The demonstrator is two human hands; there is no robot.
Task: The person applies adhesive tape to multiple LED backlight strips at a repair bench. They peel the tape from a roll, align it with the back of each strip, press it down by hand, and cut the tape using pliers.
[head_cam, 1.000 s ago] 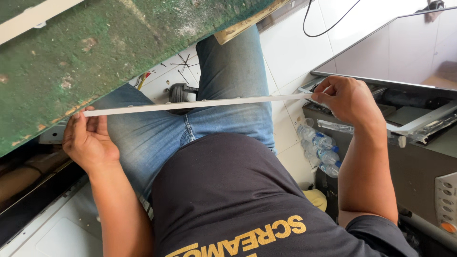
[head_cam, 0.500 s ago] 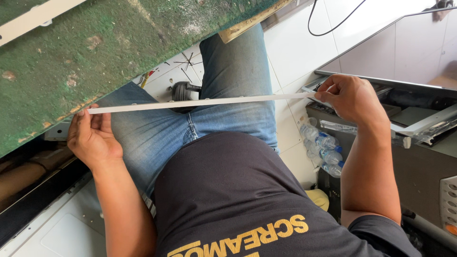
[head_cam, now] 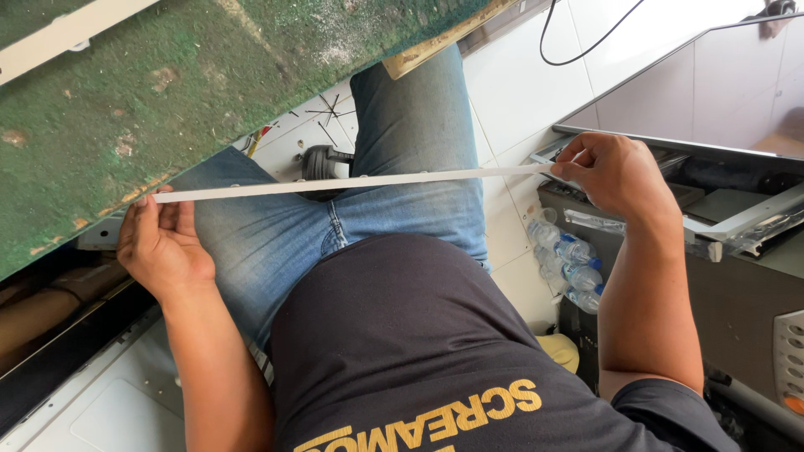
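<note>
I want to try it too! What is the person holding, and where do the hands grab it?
A long, thin white strip, stretched over the lap: left hand pinches one end, right hand the other.

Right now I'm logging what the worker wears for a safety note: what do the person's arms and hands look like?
Both arms are bare to the short dark sleeves of a T-shirt with yellow lettering. The left hand and right hand wear no gloves; no watch or ring shows on fingers or wrists.
</note>
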